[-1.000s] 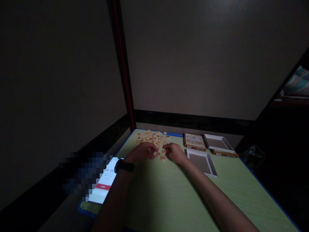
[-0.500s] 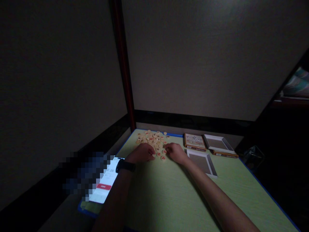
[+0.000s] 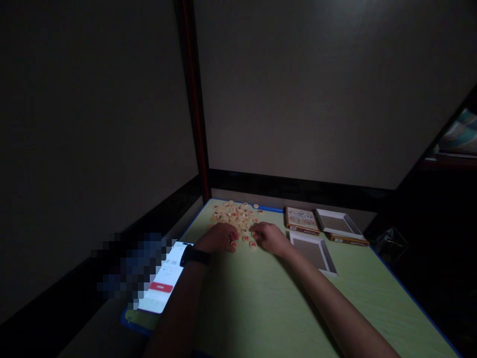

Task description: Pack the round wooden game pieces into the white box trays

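Observation:
A heap of round wooden Chinese chess pieces point(image 3: 234, 215), some with red and some with black characters, lies on the green table near the far left corner. My left hand point(image 3: 220, 237), a dark watch on its wrist, is closed at the near left side of the heap, its fingertips on a red-marked piece point(image 3: 233, 244). Opposite it, my right hand point(image 3: 272, 238) has its fingers pinched at another piece point(image 3: 254, 234) on the heap's right edge. Two red-marked pieces, one of them nearest me point(image 3: 253, 244), lie between the hands.
A lit phone point(image 3: 156, 293) lies at the table's left edge. On the right are a printed box point(image 3: 302, 220), a shallow white-rimmed tray point(image 3: 331, 261), and another such tray point(image 3: 339, 215) resting on a flat box point(image 3: 348, 239). Walls stand behind and left.
My left hand has turned slightly and drawn the piece a little toward me, its red face now showing. The right hand's fingers have moved slightly left onto a piece at the edge.

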Demonstrator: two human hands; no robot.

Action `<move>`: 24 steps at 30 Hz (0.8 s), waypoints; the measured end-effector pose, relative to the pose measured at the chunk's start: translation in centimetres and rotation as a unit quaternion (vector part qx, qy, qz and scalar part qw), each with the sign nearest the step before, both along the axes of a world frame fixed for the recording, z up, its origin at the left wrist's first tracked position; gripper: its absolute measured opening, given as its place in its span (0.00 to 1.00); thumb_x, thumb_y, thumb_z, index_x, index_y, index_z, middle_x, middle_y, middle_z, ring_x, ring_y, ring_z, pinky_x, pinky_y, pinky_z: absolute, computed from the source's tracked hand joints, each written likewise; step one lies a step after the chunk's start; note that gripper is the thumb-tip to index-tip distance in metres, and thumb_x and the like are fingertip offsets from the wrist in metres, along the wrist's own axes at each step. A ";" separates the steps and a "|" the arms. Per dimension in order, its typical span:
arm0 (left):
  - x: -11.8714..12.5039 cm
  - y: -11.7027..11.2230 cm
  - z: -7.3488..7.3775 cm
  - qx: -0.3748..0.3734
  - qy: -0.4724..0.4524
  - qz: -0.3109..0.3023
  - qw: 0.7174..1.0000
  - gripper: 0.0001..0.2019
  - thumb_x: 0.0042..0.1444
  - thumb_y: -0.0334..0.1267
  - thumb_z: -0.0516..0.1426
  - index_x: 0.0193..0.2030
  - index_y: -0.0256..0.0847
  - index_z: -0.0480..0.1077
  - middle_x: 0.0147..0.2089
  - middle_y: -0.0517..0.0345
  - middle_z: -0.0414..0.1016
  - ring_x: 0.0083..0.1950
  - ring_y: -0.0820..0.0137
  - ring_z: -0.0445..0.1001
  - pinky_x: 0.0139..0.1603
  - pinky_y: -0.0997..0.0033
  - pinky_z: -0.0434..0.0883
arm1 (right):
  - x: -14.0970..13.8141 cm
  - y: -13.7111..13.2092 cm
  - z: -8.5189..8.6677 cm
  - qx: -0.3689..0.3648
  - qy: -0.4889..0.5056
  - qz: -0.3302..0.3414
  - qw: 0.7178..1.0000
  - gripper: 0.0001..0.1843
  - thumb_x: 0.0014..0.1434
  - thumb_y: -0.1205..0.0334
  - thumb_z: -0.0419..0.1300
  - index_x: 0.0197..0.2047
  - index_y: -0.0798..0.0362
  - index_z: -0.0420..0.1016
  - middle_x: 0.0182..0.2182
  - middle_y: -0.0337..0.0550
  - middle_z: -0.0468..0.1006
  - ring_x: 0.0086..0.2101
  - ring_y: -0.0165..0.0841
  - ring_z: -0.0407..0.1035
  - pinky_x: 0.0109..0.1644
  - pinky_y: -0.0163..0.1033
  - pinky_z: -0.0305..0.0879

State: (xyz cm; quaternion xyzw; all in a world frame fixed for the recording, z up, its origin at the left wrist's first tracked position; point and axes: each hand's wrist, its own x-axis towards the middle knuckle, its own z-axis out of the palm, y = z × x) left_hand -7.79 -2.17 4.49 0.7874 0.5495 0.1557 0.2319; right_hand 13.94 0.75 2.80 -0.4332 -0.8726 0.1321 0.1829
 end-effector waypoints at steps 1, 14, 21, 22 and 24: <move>0.0 0.0 0.0 -0.003 -0.003 0.001 1.000 0.14 0.37 0.28 0.64 0.35 0.39 0.76 0.34 0.61 0.80 0.33 0.70 0.76 0.36 0.75 0.69 | 0.0 0.0 -0.1 0.001 -0.003 0.004 1.000 0.19 0.57 0.74 0.55 0.48 0.56 0.81 0.47 0.50 0.82 0.47 0.36 0.74 0.53 0.34 0.64; 1.5 0.2 -0.2 0.151 0.089 0.047 0.983 0.11 0.57 0.30 0.54 0.40 0.38 0.78 0.45 0.49 0.79 0.48 0.63 0.75 0.53 0.65 0.69 | 2.5 1.4 1.1 0.004 0.004 -0.046 0.999 0.19 0.57 0.74 0.57 0.49 0.54 0.81 0.47 0.48 0.83 0.47 0.38 0.76 0.52 0.36 0.67; 3.3 -0.7 -0.4 0.123 0.172 0.062 0.975 0.10 0.59 0.34 0.55 0.43 0.37 0.77 0.47 0.46 0.77 0.50 0.60 0.75 0.51 0.64 0.70 | 2.4 1.3 1.4 0.025 0.006 -0.075 0.997 0.19 0.59 0.75 0.54 0.47 0.54 0.82 0.45 0.49 0.83 0.45 0.39 0.76 0.49 0.36 0.67; 3.4 -0.7 -0.3 0.122 0.174 0.070 0.975 0.10 0.59 0.35 0.56 0.43 0.38 0.77 0.47 0.46 0.78 0.50 0.60 0.75 0.50 0.64 0.70 | 1.8 1.1 1.3 0.028 0.005 -0.065 0.997 0.19 0.58 0.74 0.54 0.48 0.54 0.82 0.47 0.49 0.83 0.46 0.39 0.76 0.50 0.36 0.66; 3.6 -0.8 -0.2 0.119 0.174 0.085 0.974 0.10 0.59 0.37 0.56 0.42 0.38 0.76 0.46 0.46 0.78 0.50 0.59 0.75 0.50 0.64 0.70 | 0.5 0.5 1.1 0.032 0.002 -0.037 0.999 0.20 0.57 0.75 0.55 0.49 0.54 0.81 0.48 0.49 0.82 0.48 0.38 0.74 0.53 0.36 0.65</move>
